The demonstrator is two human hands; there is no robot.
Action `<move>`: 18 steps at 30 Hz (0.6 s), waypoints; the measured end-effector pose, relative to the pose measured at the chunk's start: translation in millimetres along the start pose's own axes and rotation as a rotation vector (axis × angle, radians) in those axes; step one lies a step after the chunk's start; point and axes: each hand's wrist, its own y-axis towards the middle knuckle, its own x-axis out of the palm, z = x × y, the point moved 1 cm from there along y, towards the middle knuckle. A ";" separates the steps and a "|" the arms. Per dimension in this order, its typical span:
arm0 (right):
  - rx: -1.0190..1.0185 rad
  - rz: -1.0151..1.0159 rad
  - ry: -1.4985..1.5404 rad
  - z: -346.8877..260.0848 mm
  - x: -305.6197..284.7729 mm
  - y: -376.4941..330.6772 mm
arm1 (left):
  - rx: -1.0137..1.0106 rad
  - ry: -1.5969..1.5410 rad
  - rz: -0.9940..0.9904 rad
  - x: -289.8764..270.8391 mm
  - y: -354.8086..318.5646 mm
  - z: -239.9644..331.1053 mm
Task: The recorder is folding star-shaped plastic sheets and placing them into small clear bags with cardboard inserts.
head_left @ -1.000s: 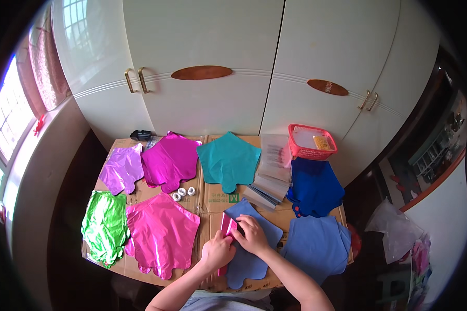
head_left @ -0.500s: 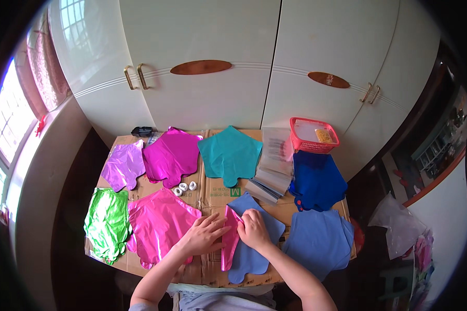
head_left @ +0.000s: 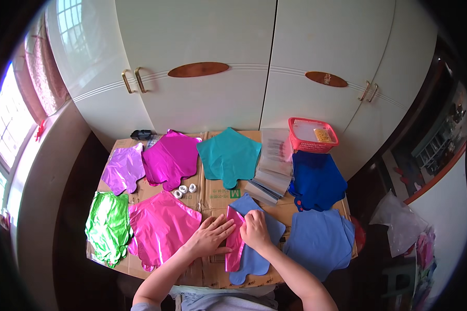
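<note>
Spread wide, the left-hand grip [head_left: 208, 239] lies flat across folded pink foil [head_left: 234, 259] on a cardboard-covered table [head_left: 213, 205], while the right-hand grip [head_left: 255, 233] curls at the foil's right edge; whether it pinches cannot be told. Beneath the folded pink foil lies a slate-blue sheet [head_left: 251, 263]; left of it, larger pink foil [head_left: 166, 223]; beyond it, a teal piece [head_left: 229, 155].

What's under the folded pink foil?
A blue sheet, visible beyond its right and lower edges. Whatever else the pink foil and right hand cover can't be seen.
</note>
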 end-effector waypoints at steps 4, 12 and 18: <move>0.008 -0.011 -0.011 -0.8 -0.5 0.0 | 0.003 0.025 -0.003 0.9 0.0 1.6; 0.018 -0.011 -0.031 -1.1 -1.6 0.8 | -0.004 0.083 -0.052 -2.6 1.1 3.6; -0.113 -0.183 -0.156 -47.8 -40.1 -15.1 | -0.026 0.073 -0.027 3.2 -2.0 4.8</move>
